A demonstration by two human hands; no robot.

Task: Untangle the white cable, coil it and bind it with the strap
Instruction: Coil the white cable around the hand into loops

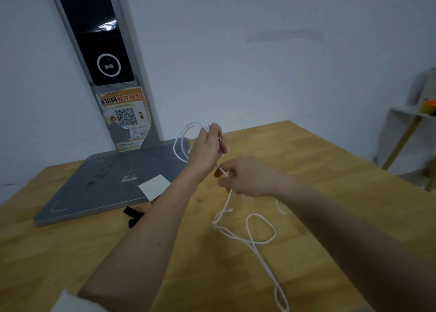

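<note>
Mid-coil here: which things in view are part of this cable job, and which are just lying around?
Part of the job:
white cable, loops in the left hand, a strand pinched by the right hand
black strap, on the wooden table

Lying about:
grey kiosk base
white card
QR poster
side shelf

Grey stand base (99, 186) on wooden table (318, 170)

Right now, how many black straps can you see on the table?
1. The black strap lies on the wooden table, just in front of the grey base plate and beside the left forearm. The arm may hide part of it or another.
</note>
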